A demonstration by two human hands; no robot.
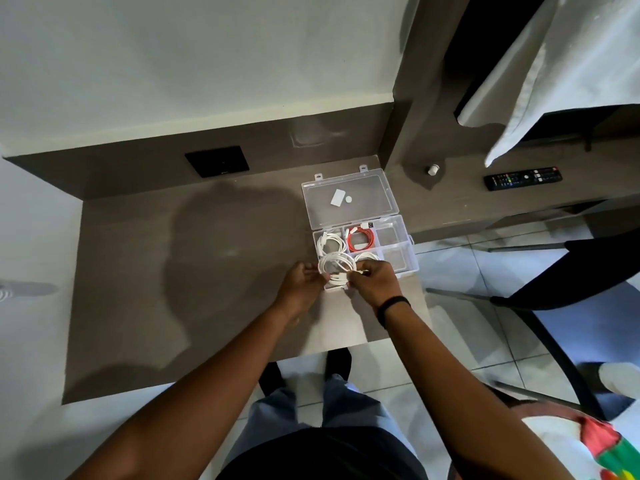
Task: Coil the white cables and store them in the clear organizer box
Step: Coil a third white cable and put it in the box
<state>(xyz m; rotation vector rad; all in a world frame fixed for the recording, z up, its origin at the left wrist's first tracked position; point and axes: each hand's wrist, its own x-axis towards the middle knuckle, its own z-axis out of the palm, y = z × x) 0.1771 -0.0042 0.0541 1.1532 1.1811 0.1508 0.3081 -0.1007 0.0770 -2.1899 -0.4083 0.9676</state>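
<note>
A clear organizer box point(408, 251) lies on the brown desk with its lid point(348, 199) folded back. One compartment holds a coiled white cable point(329, 242), another a coiled red cable point(361, 239). A further white coil point(367, 257) shows beside my right hand. Over the box's near left corner I hold a coiled white cable point(336, 266) between both hands. My left hand point(301, 284) pinches its left side. My right hand point(372, 280) grips the right side and the cable's end.
A black remote point(523, 177) and a small white knob point(432, 169) lie on the shelf to the right. A black panel point(217, 161) sits on the desk's back wall. A black chair point(554, 271) stands to the right over tiled floor.
</note>
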